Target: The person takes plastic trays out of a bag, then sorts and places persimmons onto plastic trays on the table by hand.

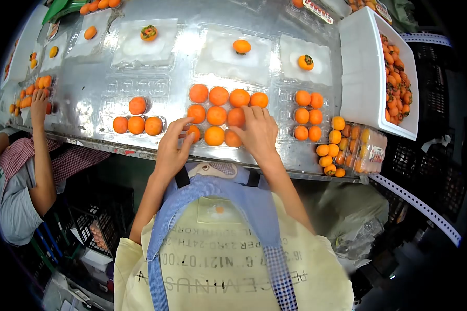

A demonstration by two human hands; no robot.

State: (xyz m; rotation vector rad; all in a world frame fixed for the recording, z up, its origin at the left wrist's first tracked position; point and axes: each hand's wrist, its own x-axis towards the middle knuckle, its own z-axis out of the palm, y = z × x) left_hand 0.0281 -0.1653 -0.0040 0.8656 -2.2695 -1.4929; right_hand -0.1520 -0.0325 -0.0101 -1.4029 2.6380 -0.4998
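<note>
In front of me lies a clear plastic fruit tray with rows of orange persimmons in its cups. My left hand is at the tray's near left corner, with its fingers curled around a persimmon. At the right side of the tray, my right hand has its thumb and fingers around another persimmon. One more persimmon sits just below that thumb. The fingertips' undersides are hidden.
Left stands a partly filled tray; right, one with two columns of persimmons. Padded lids hold single fruits behind. A white foam box of persimmons and a packed clamshell stand right. A co-worker's hand works far left.
</note>
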